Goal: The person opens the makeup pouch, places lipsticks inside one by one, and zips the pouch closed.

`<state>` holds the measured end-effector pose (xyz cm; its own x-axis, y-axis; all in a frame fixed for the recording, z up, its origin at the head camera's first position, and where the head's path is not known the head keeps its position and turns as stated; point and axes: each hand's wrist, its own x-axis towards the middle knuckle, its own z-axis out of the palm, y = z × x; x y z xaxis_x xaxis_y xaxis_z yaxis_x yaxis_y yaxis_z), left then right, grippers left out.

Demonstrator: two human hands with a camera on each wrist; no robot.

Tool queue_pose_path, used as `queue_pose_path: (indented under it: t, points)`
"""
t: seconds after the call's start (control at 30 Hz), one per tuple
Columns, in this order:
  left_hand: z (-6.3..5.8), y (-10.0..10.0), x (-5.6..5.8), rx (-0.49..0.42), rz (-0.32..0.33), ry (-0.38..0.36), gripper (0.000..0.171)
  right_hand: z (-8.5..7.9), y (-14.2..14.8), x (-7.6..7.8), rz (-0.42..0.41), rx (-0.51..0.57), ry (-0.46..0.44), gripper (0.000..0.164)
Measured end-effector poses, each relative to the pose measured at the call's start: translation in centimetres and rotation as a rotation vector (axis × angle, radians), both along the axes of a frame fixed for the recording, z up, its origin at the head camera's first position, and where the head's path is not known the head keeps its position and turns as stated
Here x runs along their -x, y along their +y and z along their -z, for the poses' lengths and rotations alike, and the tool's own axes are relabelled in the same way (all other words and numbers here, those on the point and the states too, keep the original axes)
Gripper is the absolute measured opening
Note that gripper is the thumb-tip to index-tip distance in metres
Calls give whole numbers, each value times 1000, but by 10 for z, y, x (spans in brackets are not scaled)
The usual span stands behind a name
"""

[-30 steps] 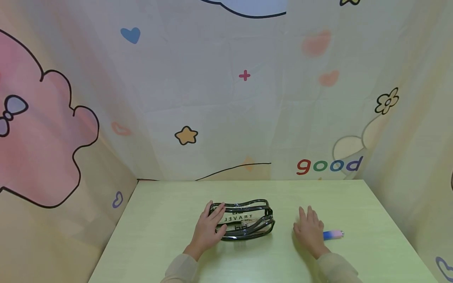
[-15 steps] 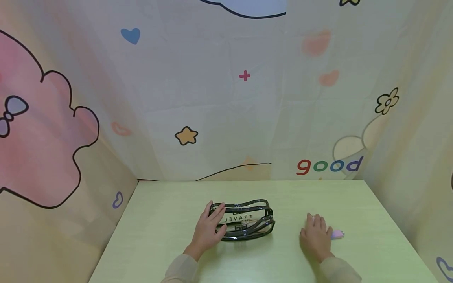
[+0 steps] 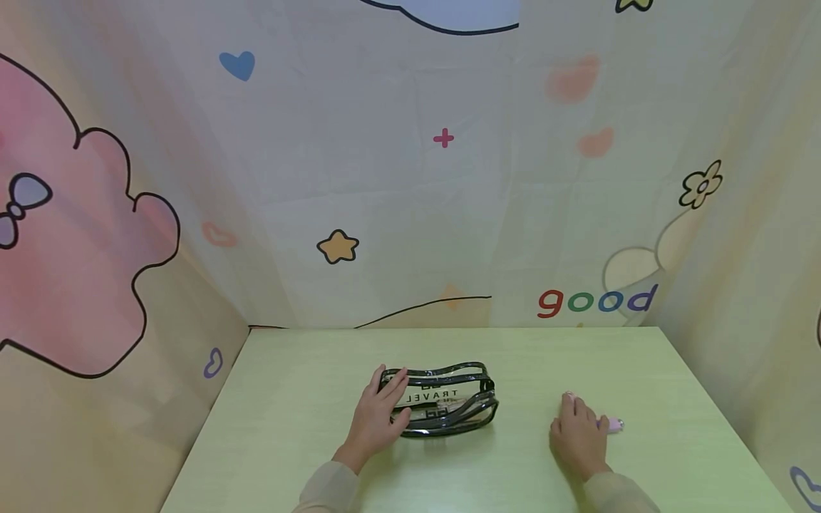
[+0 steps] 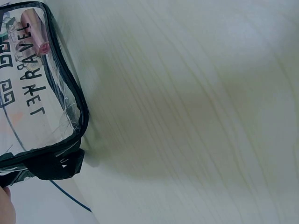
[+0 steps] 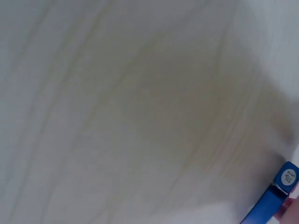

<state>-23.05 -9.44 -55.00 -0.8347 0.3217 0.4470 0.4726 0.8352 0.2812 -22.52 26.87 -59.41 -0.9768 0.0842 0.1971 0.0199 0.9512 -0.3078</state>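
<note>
A clear travel pouch (image 3: 442,400) with black piping and mirrored TRAVEL lettering stands on the table, with small items showing through its side. My left hand (image 3: 372,419) rests on the pouch's left end, fingers extended over the top and thumb against the near side. In the left wrist view the pouch (image 4: 35,93) fills the upper left, with a pink item inside. To the right, my right hand (image 3: 580,436) grips a pink-and-blue tube (image 3: 616,425), whose pink end sticks out beyond the fingers. Its blue end (image 5: 268,203), with a round sticker, shows in the right wrist view.
The pale green table (image 3: 301,377) runs back to a printed cloth backdrop (image 3: 410,214). More cloth hangs at the left and right sides. A stretch of tabletop lies between the pouch and my right hand.
My right hand has moved right and slightly nearer, onto the tube, and its fingers have curled round it. The left hand and the pouch have stayed in place.
</note>
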Motion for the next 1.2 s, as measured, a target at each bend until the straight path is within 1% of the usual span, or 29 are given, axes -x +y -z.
queue_pose_path:
  t: [0.17, 0.33, 0.6, 0.73, 1.0, 1.2]
  points:
    - [0, 0, 1, -3, 5, 9, 51, 4, 4, -1, 10, -6, 4, 50]
    - [1, 0, 0, 5, 0, 5, 51, 10, 9, -2, -1, -21, 37, 42]
    - [0, 0, 0, 8, 2, 16, 51, 10, 12, -3, 15, -39, 62, 32]
    - [1, 0, 1, 17, -3, 9, 51, 10, 13, -4, 9, -42, 67, 32]
    - [1, 0, 1, 12, 4, 17, 51, 11, 15, -4, -16, -42, 131, 35]
    - [2, -1, 1, 17, -4, 8, 51, 10, 15, -4, -34, -34, 147, 35]
